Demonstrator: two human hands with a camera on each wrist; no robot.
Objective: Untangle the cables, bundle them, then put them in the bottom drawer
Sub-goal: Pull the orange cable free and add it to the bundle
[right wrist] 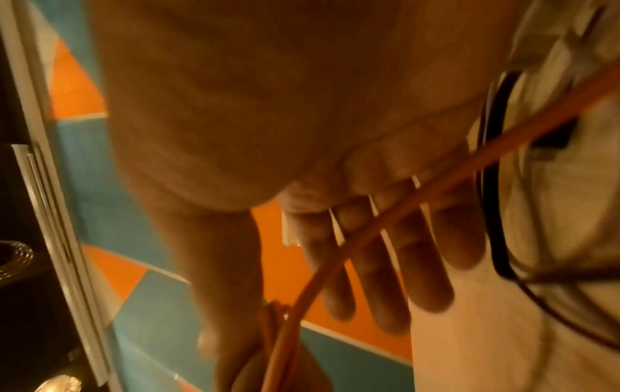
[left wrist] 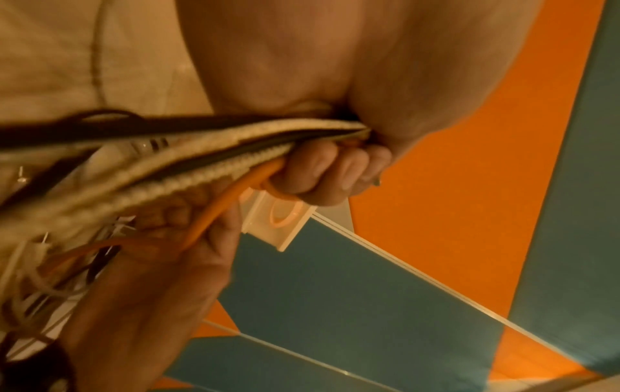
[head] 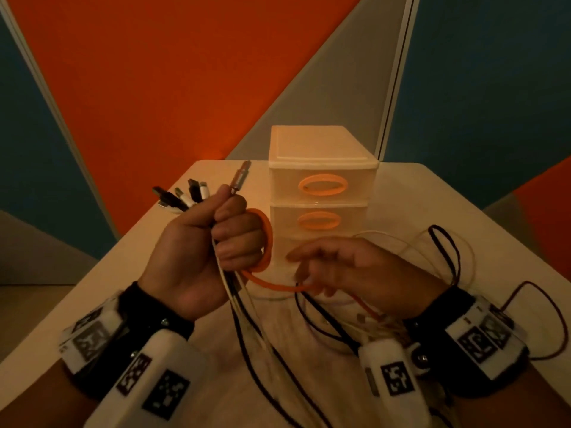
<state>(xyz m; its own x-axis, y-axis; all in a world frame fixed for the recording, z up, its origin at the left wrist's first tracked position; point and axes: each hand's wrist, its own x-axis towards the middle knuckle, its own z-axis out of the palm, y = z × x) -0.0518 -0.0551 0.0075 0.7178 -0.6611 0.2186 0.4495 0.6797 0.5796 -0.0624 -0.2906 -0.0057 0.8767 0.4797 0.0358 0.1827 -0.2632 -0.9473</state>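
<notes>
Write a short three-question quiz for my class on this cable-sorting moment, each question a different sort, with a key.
1. True or false: the left hand grips the cable ends in a fist.
2. Which cable runs across the right hand? A orange cable B green C blue
3. Fill in: the drawer unit stands on the ____.

Key: 1 true; 2 A; 3 table.

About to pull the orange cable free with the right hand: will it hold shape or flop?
Probably springy yet limp: the orange cable loops around the left hand, then sags toward the right hand. It looks smooth, so it may slide across those straight fingers.
</notes>
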